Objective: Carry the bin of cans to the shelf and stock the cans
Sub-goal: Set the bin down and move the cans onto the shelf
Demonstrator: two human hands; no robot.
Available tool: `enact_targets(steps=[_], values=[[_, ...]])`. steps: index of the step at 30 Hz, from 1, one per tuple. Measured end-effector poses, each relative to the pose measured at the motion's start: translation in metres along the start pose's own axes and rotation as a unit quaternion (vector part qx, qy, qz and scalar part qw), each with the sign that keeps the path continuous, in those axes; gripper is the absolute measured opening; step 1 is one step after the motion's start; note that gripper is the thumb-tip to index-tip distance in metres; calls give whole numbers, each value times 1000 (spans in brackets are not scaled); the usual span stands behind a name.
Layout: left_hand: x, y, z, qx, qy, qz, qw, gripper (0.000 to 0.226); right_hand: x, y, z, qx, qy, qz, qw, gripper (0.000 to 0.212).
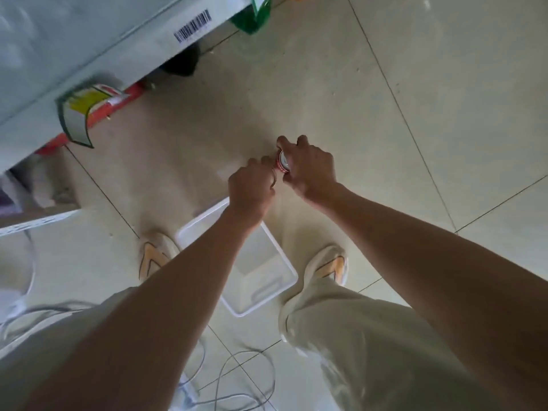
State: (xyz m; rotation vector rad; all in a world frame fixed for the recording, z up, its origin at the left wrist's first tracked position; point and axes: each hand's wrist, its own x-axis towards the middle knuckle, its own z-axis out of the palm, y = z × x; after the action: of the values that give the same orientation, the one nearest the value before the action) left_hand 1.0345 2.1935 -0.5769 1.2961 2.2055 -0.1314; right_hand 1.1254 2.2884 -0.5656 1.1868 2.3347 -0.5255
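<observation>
A white plastic bin (284, 264) stands on the tiled floor between my two shoes, and no cans show inside it. Above the bin, my right hand (308, 167) grips a red and white can (282, 164), most of it hidden by my fingers. My left hand (252, 188) is closed right beside it, fingers touching the can's left side. Whether the left hand holds a second can is hidden. The shelf (89, 48) juts in at the upper left, with a barcode label on its edge.
A green and yellow price tag (80, 114) hangs from the shelf edge. A green package (255, 16) sits at the top centre. White cables (246, 378) loop across the floor behind my feet. A lower shelf edge (32, 223) sticks out at left.
</observation>
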Motion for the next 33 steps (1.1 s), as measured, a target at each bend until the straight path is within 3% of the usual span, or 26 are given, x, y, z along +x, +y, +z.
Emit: enact_targets(steps=[7, 15, 18, 24, 33], values=[[-86, 23, -87, -36, 33, -35, 998, 44, -36, -8, -112, 11, -10, -12, 1000, 64], [-243, 55, -294, -152, 57, -153, 975, 46, -159, -46, -345, -15, 25, -64, 998, 67], [-304, 61, -378, -164, 100, -173, 966, 45, -215, -65, -427, -39, 50, -97, 993, 70], [-402, 73, -521, -258, 147, -241, 924, 40, -316, -110, -566, -65, 107, -164, 978, 59], [-469, 37, -610, -241, 224, -243, 913, 46, -359, -206, -669, -108, 168, -229, 953, 63]])
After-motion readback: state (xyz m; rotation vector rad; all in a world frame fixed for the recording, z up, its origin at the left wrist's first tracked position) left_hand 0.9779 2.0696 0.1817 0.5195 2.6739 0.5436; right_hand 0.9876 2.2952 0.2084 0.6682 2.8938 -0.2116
